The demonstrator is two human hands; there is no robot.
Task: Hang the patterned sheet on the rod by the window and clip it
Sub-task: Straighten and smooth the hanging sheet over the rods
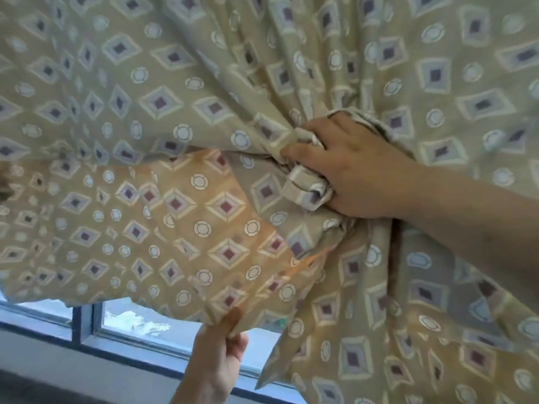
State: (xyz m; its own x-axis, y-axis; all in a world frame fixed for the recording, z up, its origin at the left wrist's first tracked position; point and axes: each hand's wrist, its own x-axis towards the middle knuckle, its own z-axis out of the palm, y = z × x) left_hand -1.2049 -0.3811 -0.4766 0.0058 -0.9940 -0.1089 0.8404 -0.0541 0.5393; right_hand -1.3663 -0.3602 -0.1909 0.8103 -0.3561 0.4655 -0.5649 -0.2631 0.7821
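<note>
**Patterned sheet bunched in one hand, pinched at its edge by the other**

Patterned sheet (180, 91) filling nearly the whole view: tan cloth printed with pale diamonds around dark squares and with small white rings. Spread wide across the top and left, gathered into deep folds toward the middle right, hanging in loose drapes down the right side. Lit from behind in the lower left portion, glowing orange there.

Right hand (358, 170) entering from the right on a bare forearm, fingers curled tight into a thick wad of the cloth, folds radiating outward from the grip. A rolled hem poking out just beside the fingers.

Left hand (217, 354) rising from the bottom centre, thumb and fingers pinching the sheet's lower edge, the cloth pulled into small pleats at the pinch.

Window (134, 322) showing below the sheet's lower left edge: dark-edged blue-grey frame (87, 319) with an upright bar between panes, bright daylight beyond the glass. Grey ledge (73, 365) running beneath the frame across the bottom left.

Rod and clips hidden or out of view; whether the sheet rests on anything above, impossible to tell.
</note>
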